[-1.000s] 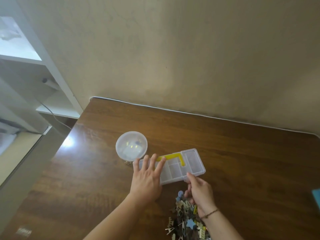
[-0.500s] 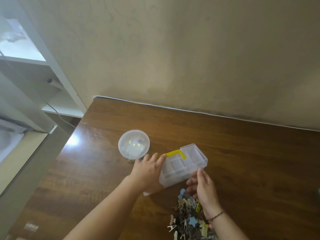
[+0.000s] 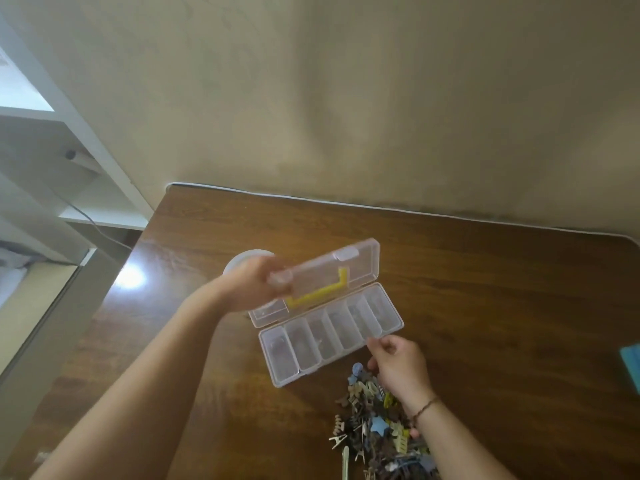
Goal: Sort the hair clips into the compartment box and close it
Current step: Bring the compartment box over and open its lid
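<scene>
Left hand (image 3: 258,284) gripping raised lid (image 3: 332,275) at frame centre, compartment box (image 3: 330,332) open on worktop (image 3: 485,306), right hand (image 3: 398,367) loosely curled, empty, beside hair clips (image 3: 377,431) at lower right; could drop shut if released.

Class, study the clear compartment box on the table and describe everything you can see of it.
The compartment box is clear, faintly pink plastic, lying open on the brown table. Its tray shows a row of narrow compartments, seemingly empty. The hinged lid, with a yellow handle, tilts back; the left hand grips its edge. The right hand is at the tray's near rim, beside the clip pile.
</scene>
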`<state>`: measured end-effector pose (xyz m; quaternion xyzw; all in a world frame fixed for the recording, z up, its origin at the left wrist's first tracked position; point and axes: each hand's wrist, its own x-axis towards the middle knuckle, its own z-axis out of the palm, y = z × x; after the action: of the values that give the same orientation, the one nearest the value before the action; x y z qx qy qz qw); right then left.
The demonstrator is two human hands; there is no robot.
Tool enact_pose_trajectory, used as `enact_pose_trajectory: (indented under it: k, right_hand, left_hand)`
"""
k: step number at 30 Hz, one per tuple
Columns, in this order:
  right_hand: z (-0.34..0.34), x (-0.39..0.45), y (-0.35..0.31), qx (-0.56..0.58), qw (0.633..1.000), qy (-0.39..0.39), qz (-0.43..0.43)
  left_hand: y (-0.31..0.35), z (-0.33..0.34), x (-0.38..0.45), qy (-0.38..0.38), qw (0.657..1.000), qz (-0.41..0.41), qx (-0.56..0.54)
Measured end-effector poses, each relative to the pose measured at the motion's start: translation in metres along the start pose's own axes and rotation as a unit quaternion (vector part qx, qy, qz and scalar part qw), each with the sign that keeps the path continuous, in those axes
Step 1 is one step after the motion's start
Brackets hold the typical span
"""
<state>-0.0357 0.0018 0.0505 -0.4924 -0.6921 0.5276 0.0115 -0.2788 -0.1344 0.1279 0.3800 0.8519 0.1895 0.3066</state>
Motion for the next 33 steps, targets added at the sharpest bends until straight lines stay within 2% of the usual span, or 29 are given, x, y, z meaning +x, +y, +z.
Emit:
enact_pose_trajectory:
  k: [3,6,9,11,13,16,18,21,25,28,31,33]
  right_hand:
    - [-0.004,0.004,-0.001,-0.013,1.0,-0.013,0.007]
    - [-0.009,0.005,0.002,-0.036,0.999,-0.028,-0.013]
    - [-0.016,-0.001,0.005,-0.117,0.988,-0.038,-0.091]
    - [-0.016,-0.007,0.014,-0.243,0.951,-0.051,-0.184]
    - [-0.01,-0.01,0.025,-0.353,0.881,-0.062,-0.309]
    - [0.001,-0.006,0.034,-0.408,0.801,-0.088,-0.429]
    - [-0.001,0.003,0.035,-0.411,0.78,-0.096,-0.461]
    - [-0.011,0.022,0.038,-0.415,0.759,-0.099,-0.491]
    - [-0.025,0.036,0.038,-0.411,0.747,-0.09,-0.514]
    - [-0.03,0.032,0.035,-0.396,0.739,-0.097,-0.536]
    - [-0.022,0.023,0.03,-0.467,0.695,-0.092,-0.539]
    - [-0.013,0.022,0.027,-0.531,0.653,-0.038,-0.538]
  left_hand:
    - [-0.014,0.003,0.013,0.158,0.987,0.003,0.021]
    - [-0.026,0.023,0.022,0.229,0.971,0.028,0.061]
    - [-0.032,0.05,0.022,0.323,0.94,0.092,0.065]
    - [-0.035,0.066,0.016,0.398,0.908,0.125,0.037]
    - [-0.04,0.078,0.012,0.454,0.877,0.157,0.02]
    - [-0.05,0.095,0.008,0.53,0.832,0.166,0.013]
    - [-0.059,0.111,0.002,0.565,0.809,0.159,-0.027]
    - [-0.074,0.133,-0.006,0.565,0.793,0.19,-0.125]
    - [-0.08,0.148,-0.01,0.517,0.8,0.241,-0.185]
    - [-0.075,0.155,-0.013,0.493,0.796,0.234,-0.261]
    - [-0.073,0.161,-0.013,0.482,0.8,0.208,-0.291]
    - [-0.072,0.167,-0.013,0.488,0.806,0.188,-0.278]
